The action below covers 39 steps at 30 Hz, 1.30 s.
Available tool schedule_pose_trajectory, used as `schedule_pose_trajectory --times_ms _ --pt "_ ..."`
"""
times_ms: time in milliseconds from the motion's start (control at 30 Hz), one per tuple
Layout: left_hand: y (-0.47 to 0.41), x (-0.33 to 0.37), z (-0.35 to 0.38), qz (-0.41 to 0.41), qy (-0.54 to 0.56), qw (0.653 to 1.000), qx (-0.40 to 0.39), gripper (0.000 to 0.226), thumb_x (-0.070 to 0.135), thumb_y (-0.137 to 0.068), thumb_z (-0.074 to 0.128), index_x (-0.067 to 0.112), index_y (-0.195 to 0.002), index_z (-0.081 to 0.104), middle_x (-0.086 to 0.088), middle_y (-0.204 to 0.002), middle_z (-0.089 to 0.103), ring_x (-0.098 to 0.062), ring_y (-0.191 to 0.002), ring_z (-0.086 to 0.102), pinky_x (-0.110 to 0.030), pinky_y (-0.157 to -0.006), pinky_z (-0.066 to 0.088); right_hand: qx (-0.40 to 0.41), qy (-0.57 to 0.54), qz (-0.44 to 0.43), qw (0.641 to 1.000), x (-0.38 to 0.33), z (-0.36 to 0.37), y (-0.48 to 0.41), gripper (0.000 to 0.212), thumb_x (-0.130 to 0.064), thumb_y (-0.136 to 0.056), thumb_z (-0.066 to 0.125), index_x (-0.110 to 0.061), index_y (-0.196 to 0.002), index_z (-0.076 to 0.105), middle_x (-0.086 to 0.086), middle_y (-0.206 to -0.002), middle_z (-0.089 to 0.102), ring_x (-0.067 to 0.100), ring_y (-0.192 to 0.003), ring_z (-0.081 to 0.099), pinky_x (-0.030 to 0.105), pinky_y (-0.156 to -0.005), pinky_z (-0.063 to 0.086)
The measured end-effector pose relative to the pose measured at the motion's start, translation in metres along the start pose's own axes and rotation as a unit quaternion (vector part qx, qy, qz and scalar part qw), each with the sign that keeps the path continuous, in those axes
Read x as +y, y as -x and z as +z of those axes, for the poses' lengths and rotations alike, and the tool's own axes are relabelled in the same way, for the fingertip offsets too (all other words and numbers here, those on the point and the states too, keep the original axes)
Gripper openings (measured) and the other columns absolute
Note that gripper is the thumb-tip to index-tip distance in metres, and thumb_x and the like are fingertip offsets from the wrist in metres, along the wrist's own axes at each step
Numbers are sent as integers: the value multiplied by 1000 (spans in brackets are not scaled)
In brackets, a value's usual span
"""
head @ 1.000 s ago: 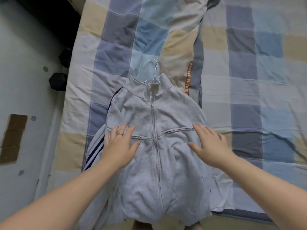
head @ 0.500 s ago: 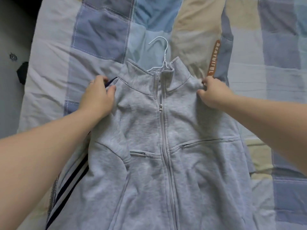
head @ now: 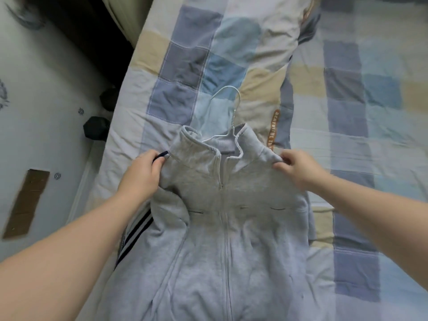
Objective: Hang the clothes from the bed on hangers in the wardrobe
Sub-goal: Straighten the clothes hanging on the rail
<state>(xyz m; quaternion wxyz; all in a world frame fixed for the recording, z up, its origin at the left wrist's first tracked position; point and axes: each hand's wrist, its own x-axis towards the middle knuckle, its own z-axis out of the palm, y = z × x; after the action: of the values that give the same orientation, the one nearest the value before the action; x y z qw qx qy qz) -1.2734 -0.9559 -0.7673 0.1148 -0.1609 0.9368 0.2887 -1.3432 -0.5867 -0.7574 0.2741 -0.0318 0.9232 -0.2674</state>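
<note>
Left hand (head: 141, 176), right hand (head: 298, 169) still pinch jacket (head: 231, 239) shoulders; collar now lifted, open.

At about one o'clock from my right hand (head: 298, 169), an orange strip (head: 274, 129) on the checked quilt (head: 185, 66) reads "BEAUTIFUL" in white capitals; the letters after it are too blurred for me to read.
</note>
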Motion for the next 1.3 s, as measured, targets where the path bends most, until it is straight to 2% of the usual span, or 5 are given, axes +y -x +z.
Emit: schedule_pose_trajectory --times_ms 233,533,867,1067,1300 --pt "152 45 -83 -41 25 998 31 19 24 -104 47 15 -91 58 -10 -95 62 -33 -93 56 -39 -73 39 -41 11 -84 996 -48 -78 129 17 -22 -95 62 -10 -83 64 0 -73 59 20 -70 51 23 -59 35" --pt "353 73 -140 -99 70 983 138 21 31 -104 49 19 -96 63 -4 -93 63 -25 -86 58 -42 -74 46 -74 84 -195 974 -100 -126 256 29 -23 -94 63 -21 -69 49 -3 -64 51 14 -61 47 32 -59 37" --pt "575 61 -161 -181 90 946 252 17 36 -103 51 29 -89 59 13 -73 56 -19 -73 53 -29 -61 34 -76 117 -323 936 -168 -102 396 23 -28 -93 63 -28 -72 53 -4 -70 55 13 -65 49 30 -60 38" --pt "723 40 -155 -205 119 927 292 20 37 -101 53 25 -91 67 5 -85 69 -19 -81 61 -34 -68 42 -55 148 -395 905 -171 -62 519 15 -32 -96 60 -22 -88 69 -6 -81 66 12 -73 59 33 -69 50" --pt "873 34 -138 -210 122 913 327 22 33 -100 55 22 -83 63 0 -72 64 -20 -70 60 -31 -61 41 -55 157 -431 887 -158 -28 653 18 -31 -98 57 -19 -91 70 -8 -81 63 8 -74 57 21 -62 42"
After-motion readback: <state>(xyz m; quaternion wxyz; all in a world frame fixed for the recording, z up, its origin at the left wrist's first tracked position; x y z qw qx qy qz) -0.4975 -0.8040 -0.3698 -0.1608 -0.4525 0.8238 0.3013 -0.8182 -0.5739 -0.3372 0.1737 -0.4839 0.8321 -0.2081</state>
